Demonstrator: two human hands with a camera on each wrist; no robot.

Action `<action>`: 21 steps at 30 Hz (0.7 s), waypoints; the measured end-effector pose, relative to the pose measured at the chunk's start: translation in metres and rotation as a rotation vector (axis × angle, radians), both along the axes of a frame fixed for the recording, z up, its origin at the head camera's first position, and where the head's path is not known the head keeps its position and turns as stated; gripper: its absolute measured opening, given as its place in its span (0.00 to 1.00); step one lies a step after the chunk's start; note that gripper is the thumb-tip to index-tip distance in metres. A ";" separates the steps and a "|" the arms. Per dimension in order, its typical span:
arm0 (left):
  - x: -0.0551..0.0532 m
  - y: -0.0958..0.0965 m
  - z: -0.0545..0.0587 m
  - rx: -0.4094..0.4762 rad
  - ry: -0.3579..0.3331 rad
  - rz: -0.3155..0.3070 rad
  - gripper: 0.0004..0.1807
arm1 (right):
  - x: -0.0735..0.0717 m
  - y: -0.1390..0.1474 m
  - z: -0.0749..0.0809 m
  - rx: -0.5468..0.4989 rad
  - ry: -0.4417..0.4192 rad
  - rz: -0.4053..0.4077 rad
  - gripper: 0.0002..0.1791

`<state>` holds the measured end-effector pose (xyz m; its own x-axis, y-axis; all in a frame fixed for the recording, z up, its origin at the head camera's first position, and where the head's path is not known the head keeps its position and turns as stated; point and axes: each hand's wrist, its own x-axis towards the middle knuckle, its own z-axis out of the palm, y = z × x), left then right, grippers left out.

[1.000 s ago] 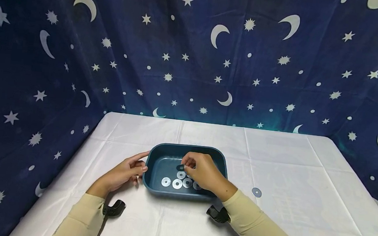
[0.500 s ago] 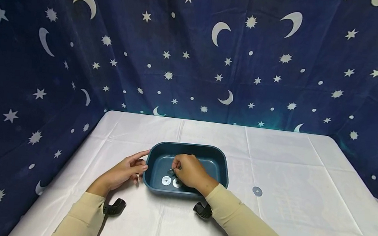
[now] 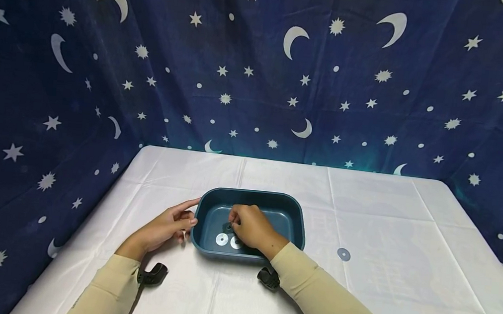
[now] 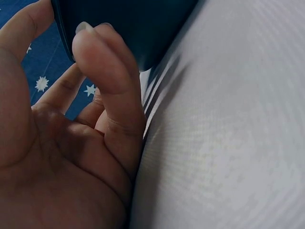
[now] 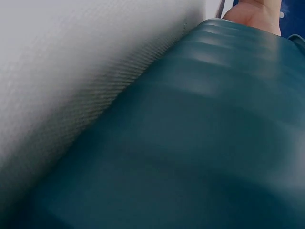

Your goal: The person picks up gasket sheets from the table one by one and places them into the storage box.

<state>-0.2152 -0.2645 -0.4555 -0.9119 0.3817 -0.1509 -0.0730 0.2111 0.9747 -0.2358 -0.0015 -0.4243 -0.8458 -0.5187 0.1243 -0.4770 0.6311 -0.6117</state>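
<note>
A dark teal rectangular tub stands on the table. Inside it, my right hand pinches a metal washer, which looks dark and tilted. Just below, near the tub's front left, lie a flat silver washer and a second washer, partly covered by the right hand. My left hand rests against the tub's left end with its fingers spread. In the left wrist view, the fingers reach the tub wall. The right wrist view shows mainly the tub's outer side; the right fingers are hidden there.
One loose washer lies on the white tablecloth to the tub's right. A dark blue curtain with moons and stars hangs behind and left of the table. Black wrist mounts sit below both hands.
My right hand has moved left inside the tub. Washers seen around and under it a second ago are now hidden or shifted. The left hand stays at the tub's end.
</note>
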 end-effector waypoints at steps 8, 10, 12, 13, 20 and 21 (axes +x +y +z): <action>0.000 0.001 0.001 -0.003 0.002 0.004 0.38 | 0.008 0.016 0.009 -0.017 0.038 -0.002 0.06; -0.001 0.002 0.001 -0.003 0.003 -0.001 0.38 | 0.013 0.025 0.014 -0.030 0.044 -0.003 0.07; -0.001 0.003 0.001 -0.002 0.001 -0.004 0.38 | 0.018 0.035 0.019 -0.032 0.055 -0.025 0.06; -0.001 0.003 0.001 0.000 0.000 -0.004 0.38 | 0.021 0.041 0.021 -0.032 0.064 -0.040 0.06; -0.001 0.001 -0.001 -0.012 -0.004 0.000 0.39 | 0.038 0.079 0.031 -0.006 0.139 -0.191 0.06; 0.000 0.001 -0.001 -0.014 -0.007 0.002 0.39 | 0.040 0.085 0.032 -0.011 0.148 -0.204 0.06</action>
